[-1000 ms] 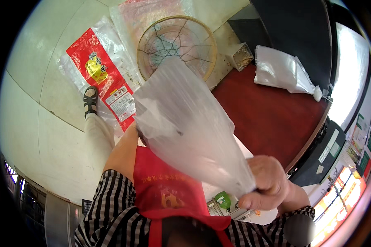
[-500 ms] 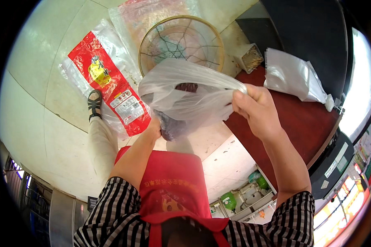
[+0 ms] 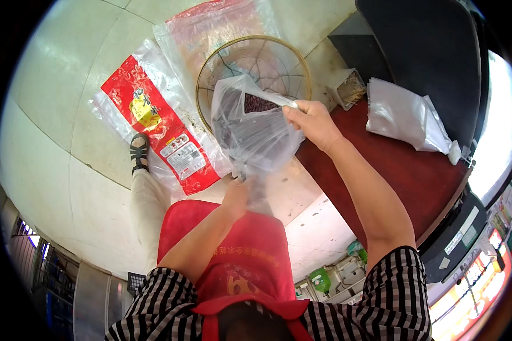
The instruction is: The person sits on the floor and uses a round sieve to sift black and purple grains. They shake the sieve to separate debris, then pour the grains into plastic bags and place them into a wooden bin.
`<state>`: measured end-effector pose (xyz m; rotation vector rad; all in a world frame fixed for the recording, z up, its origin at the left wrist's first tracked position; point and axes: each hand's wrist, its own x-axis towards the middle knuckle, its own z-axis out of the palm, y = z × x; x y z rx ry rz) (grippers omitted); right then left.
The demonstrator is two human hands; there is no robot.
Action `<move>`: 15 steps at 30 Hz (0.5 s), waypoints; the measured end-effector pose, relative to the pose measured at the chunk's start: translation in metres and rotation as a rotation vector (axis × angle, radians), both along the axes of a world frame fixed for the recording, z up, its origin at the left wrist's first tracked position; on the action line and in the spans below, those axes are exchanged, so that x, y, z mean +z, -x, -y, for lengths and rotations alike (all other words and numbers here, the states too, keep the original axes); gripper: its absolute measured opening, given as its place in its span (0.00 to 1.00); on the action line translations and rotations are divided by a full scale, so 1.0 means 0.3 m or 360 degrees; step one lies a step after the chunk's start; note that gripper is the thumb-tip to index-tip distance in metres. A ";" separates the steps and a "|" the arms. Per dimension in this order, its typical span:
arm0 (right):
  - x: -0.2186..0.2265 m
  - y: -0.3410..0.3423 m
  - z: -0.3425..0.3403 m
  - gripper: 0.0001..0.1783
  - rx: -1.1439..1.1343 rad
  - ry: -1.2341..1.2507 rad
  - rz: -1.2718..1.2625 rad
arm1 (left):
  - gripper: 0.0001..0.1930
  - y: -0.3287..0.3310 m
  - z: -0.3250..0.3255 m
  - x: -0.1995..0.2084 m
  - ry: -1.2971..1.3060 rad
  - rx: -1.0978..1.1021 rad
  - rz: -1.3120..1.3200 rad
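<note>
A clear plastic bag (image 3: pixel 256 133) hangs in the air in front of the person, above the floor and over the near edge of a round wire basket (image 3: pixel 255 62); something dark red shows inside it near the top, too unclear to name. The right hand (image 3: pixel 313 122) pinches the bag's upper edge between fingers and thumb and holds it up. The left hand (image 3: pixel 236 196) is closed around the bag's lower end, where the plastic gathers into a narrow twist. Below the hands a red apron (image 3: pixel 239 267) covers the person's lap, and a sandalled foot (image 3: pixel 138 153) rests on the pale tiled floor (image 3: pixel 57 85). On that floor lie a red and yellow printed sack (image 3: pixel 153 131) just left of the basket and a clear reddish sack (image 3: pixel 222 25) under it. To the right, a dark red table (image 3: pixel 404 170) carries a heap of clear bags (image 3: pixel 407 116) and a small box of sticks (image 3: pixel 350 88).
</note>
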<state>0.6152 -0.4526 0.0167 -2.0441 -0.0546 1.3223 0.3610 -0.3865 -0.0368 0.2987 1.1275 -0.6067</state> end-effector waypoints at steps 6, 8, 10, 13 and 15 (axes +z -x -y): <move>-0.144 -0.026 -0.025 0.17 -0.0096 -0.0022 -0.0008 | 0.05 -0.100 -0.027 0.107 0.0101 0.0189 -0.0187; -0.174 -0.032 -0.047 0.17 -0.0043 0.0018 0.0000 | 0.04 -0.143 -0.041 0.152 0.0038 0.0196 -0.0328; -0.218 -0.040 -0.053 0.17 0.0027 0.0052 0.0042 | 0.05 -0.132 -0.043 0.156 0.0134 0.0275 -0.0252; -0.336 -0.041 -0.034 0.18 0.0102 0.0107 0.0143 | 0.05 -0.119 -0.045 0.155 0.0254 0.0268 -0.0089; -0.406 -0.041 -0.031 0.18 0.0081 0.0172 0.0191 | 0.06 -0.114 -0.045 0.136 0.0318 0.0281 -0.0015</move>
